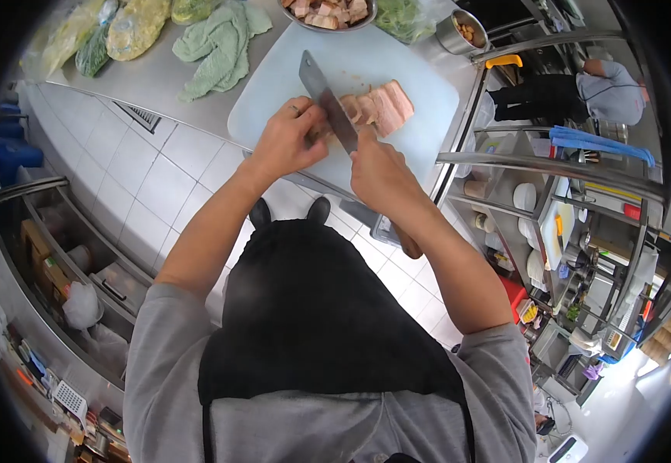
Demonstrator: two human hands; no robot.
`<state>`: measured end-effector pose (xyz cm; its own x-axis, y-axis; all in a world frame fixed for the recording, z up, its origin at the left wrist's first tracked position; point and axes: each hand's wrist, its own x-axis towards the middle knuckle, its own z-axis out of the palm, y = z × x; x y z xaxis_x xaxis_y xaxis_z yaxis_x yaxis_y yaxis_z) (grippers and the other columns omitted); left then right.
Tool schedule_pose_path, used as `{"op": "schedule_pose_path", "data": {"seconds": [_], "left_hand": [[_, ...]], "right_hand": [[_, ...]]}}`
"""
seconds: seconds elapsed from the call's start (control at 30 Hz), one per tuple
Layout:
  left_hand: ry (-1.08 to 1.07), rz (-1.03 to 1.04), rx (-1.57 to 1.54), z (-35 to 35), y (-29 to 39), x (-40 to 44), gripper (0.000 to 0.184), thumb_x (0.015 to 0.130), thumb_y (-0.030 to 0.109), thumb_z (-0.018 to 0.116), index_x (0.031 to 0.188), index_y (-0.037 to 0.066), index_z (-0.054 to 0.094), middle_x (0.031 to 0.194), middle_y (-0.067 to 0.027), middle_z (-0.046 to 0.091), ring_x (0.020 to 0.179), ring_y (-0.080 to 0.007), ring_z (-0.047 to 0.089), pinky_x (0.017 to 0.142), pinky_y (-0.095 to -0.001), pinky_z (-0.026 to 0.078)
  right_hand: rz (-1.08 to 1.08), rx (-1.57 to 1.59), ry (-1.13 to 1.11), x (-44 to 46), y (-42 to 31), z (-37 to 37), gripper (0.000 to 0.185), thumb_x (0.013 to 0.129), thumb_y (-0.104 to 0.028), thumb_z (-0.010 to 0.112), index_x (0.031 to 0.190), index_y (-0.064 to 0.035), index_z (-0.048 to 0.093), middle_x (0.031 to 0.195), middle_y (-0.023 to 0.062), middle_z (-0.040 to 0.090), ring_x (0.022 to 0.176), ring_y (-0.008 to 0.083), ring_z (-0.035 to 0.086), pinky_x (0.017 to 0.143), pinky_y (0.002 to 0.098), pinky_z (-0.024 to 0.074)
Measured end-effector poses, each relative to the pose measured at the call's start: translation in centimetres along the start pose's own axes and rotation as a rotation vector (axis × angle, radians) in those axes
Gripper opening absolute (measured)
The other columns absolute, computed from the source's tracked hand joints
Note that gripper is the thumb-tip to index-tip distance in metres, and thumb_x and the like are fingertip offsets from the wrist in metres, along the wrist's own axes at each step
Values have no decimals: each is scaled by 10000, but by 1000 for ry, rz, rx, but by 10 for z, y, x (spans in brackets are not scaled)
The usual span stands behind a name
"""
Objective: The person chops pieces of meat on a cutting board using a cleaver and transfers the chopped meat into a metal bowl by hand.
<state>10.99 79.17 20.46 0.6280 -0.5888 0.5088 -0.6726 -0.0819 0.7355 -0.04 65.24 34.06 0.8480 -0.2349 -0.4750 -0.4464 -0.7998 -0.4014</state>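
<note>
My right hand (382,170) is closed around a cleaver (328,100), its long blade pointing away from me over a white cutting board (274,85). A brown wooden end shows beneath my right forearm, in line with the blade. To the right of the blade lies a slab of pork belly (389,108), with cut slices at its left end. My left hand (297,135) is on the blade's left side, fingers curled and slightly blurred. Whatever those fingers hold is hidden.
Behind the board stand a metal bowl (328,15) of pork chunks and a steel pot (461,32) with brown pieces. A green towel (220,46) and bagged vegetables (139,27) lie on the left counter. Shelving (520,158) is at the right; another person (609,92) stands beyond.
</note>
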Motion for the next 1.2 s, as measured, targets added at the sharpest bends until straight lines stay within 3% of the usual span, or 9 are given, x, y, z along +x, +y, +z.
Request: {"op": "schedule_pose_path", "data": {"seconds": [0.1,0.2,0.3,0.4,0.5,0.6,0.9,1.1,1.2], "left_hand": [[5,-47,-21,0,0,2,339,678,112,718,1005,59,648,990,-138,615,938,-367,624,792,-439,546],[-25,18,50,1,1,-2,357,676,112,736,1018,64,646,994,-140,616,969,-367,622,817,-446,543],[63,48,56,4,1,-3,372,679,121,756,1027,65,637,1013,-136,611,985,-364,615,832,-442,538],[43,-97,13,-4,8,-8,374,694,95,768,1037,33,634,1077,-143,591,915,-309,642,780,-372,561],[31,-89,-2,-5,7,-14,335,692,122,763,989,48,629,1020,-127,590,925,-345,622,792,-427,542],[48,-109,-33,-3,6,-12,322,689,107,752,977,46,621,990,-124,586,875,-328,631,755,-412,546],[42,-63,-14,-4,1,-8,302,678,89,743,953,45,626,941,-116,594,830,-319,629,717,-405,539],[92,-54,-35,-4,-2,-10,309,673,79,745,960,44,639,978,-125,637,907,-333,651,766,-413,554],[114,-65,19,-2,-3,-14,293,689,80,765,949,40,637,1023,-108,655,937,-325,663,790,-396,572]], "right_hand": [[16,-23,65,24,11,29,437,1000,-127,507,1365,72,375,910,384,654,911,564,643,837,626,483],[-51,41,171,42,12,45,366,911,-21,496,1248,104,428,950,375,663,925,551,653,830,605,515],[-139,78,240,54,26,47,395,933,-57,522,1298,63,429,963,373,663,923,555,651,855,609,507],[-253,0,316,43,34,31,397,955,-87,535,1313,49,429,960,366,668,921,552,654,867,613,502],[-100,47,233,5,14,14,387,974,-128,544,1303,48,443,1004,361,659,988,558,626,884,598,471],[-4,60,119,-16,-5,-5,375,982,-128,527,1303,45,441,1010,357,662,1008,562,621,893,599,465],[-48,0,45,-9,-13,-2,395,985,-111,504,1321,72,407,992,366,662,997,563,629,895,602,470],[5,-41,-12,19,-16,12,421,984,-114,516,1333,83,386,977,374,660,957,551,648,862,613,488],[12,-94,33,34,-14,42,327,908,-26,524,1178,108,397,920,367,673,908,557,662,830,601,523]]}}
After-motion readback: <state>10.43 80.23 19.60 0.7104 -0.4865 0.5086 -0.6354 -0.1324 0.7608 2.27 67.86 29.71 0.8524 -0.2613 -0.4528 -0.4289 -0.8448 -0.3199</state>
